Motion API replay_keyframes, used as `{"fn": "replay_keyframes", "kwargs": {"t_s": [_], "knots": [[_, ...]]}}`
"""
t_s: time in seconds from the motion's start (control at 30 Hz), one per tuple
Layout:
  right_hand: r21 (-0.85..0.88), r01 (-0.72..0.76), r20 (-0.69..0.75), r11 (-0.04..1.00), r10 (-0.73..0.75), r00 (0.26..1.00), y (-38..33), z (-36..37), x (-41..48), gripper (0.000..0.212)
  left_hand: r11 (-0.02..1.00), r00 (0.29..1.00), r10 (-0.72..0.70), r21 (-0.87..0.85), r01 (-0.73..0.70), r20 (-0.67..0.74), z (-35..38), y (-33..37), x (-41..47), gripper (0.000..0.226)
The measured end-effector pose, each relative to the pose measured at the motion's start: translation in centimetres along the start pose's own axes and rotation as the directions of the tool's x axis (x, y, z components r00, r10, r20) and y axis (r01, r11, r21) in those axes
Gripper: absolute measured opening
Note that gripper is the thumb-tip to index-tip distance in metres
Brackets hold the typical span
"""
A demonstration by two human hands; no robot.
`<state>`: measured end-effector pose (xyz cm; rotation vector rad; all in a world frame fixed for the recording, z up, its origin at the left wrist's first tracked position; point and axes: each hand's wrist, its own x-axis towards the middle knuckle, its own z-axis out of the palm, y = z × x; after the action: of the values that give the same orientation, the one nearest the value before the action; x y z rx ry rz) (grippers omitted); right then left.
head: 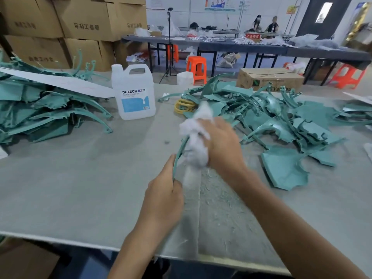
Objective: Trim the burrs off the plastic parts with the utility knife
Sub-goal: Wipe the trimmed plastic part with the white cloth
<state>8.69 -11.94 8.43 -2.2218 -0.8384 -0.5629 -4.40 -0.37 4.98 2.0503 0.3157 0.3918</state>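
Near edge: your table (80, 178) ends at 6 o'clock. The edge runs across the view under both forearms.
Open room: bare table top lies from 7 to 10 o'clock of your hands, between your left hand (163, 198) and the left pile (50, 111) of teal parts.
Left limit: the left pile sits at 10 o'clock, with its curved tips well apart from your left hand.
Right limit: the right pile (281, 121) spreads from 1 to 3 o'clock, and its nearest pieces lie just beside your right hand (221, 143). One flat teal piece (285, 170) lies alone at 3 o'clock.
Far limit: an upright jug (133, 93) stands at 11 o'clock and yellow rings (184, 105) lie at 12 o'clock.
Debris: teal shavings (217, 198) are scattered at 5 o'clock, beneath your right forearm.
Task part: the curved plastic part (179, 152) is held above the table at centre. It arcs from your left hand toward 12 o'clock, and its upper end is hidden.
Left hand pose: your fingers are curled round the part's lower end, with the thumb laid along its edge.
Right hand pose: the back of the hand faces you. Your fingers grip a white wad (196, 141), blurred, which lies against the part's upper stretch.
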Motion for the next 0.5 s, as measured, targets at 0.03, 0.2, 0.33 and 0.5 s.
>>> {"fn": "replay_keyframes", "kwargs": {"t_s": [0.03, 0.2, 0.33, 0.5], "knots": [[-0.014, -0.163, -0.047, 0.987, 0.162, 0.986, 1.4, -0.7, 1.0, 0.015, 0.999, 1.0, -0.006, 0.031, 0.006, -0.007, 0.0, -0.2, -0.2, 0.071], [0.204, -0.278, -0.258, 0.938, 0.326, 0.91, 1.1, -1.4, 0.7, 0.027, 0.993, 0.998, -0.002, 0.12, 0.009, -0.062, 0.0, -0.2, 0.1, 0.074], [0.554, -0.335, -0.025, 0.762, 0.418, 0.908, -3.0, 1.2, -2.0, 0.039, 0.889, 0.968, 0.251, 0.401, -0.221, -0.022, 1.6, 0.2, 0.0, 0.076], [0.718, -0.313, -0.095, 0.621, 0.533, 0.841, -0.5, -0.3, -1.2, 0.025, 0.883, 0.984, 0.171, 0.436, -0.174, 0.046, 0.4, -1.7, -0.2, 0.095]]}}
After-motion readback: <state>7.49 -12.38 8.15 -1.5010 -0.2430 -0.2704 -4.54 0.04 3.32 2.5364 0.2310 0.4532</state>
